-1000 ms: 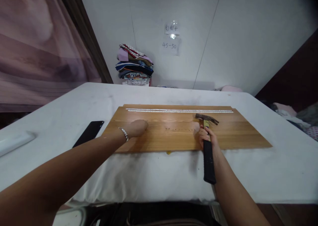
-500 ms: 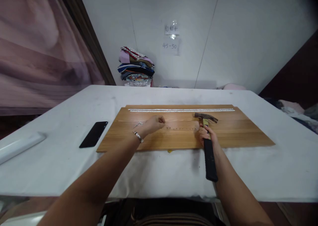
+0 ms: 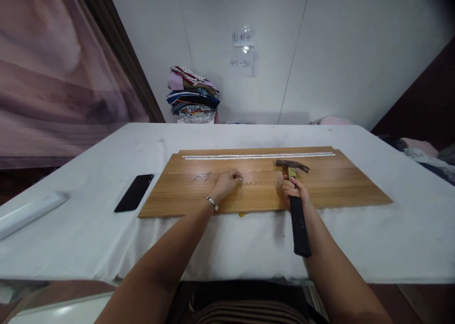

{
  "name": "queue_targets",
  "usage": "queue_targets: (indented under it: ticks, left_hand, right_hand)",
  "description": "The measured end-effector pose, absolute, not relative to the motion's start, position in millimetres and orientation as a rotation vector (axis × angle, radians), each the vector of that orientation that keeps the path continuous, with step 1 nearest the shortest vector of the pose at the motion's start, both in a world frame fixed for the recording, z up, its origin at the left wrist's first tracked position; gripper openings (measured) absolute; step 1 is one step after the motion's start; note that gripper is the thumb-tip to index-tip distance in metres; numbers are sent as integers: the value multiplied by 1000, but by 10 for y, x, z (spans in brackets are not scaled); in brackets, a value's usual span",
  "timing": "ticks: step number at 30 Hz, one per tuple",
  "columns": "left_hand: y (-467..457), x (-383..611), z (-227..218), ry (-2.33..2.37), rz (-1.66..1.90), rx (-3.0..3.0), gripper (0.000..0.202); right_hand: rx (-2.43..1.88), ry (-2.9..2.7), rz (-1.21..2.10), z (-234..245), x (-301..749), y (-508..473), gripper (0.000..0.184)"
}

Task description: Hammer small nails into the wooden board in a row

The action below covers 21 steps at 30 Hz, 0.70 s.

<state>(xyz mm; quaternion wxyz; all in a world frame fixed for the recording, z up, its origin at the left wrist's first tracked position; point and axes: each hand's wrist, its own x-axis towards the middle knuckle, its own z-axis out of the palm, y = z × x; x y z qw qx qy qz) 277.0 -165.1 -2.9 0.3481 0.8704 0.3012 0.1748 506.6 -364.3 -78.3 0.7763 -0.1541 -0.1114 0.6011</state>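
A long wooden board (image 3: 337, 186) lies on the white-covered table (image 3: 88, 219). My right hand (image 3: 294, 190) grips a claw hammer (image 3: 295, 205) just under its head; the black handle points back toward me. My left hand (image 3: 227, 182) rests on the board with its fingers pinched together at the left end of a row of small nails (image 3: 261, 182) driven into the wood. What the fingers pinch is too small to make out. A few loose nails (image 3: 201, 176) lie on the board to the left of that hand. A pale strip (image 3: 259, 156) runs along the board's far edge.
A black phone (image 3: 134, 192) lies on the cloth left of the board. A white bar (image 3: 28, 209) sits at the table's left edge. Folded clothes (image 3: 193, 96) are stacked against the back wall under a paper note (image 3: 242, 53).
My left hand moved right along the board from the loose nails to the row of nails, its fingers closing into a pinch. The right hand and hammer barely moved.
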Motion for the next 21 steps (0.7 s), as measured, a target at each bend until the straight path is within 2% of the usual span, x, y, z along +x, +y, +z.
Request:
queue_targets:
  ticks: [11,21]
  left_hand:
    - [-1642,2774,-177,784,519,2216,15]
    - [-1678,2757,-232,741,555,2360,15]
  right_hand:
    - [-451,-371,1429,-695,5174,-3694,10]
    - [-505,-384,1289,-686,5051,-3672,11]
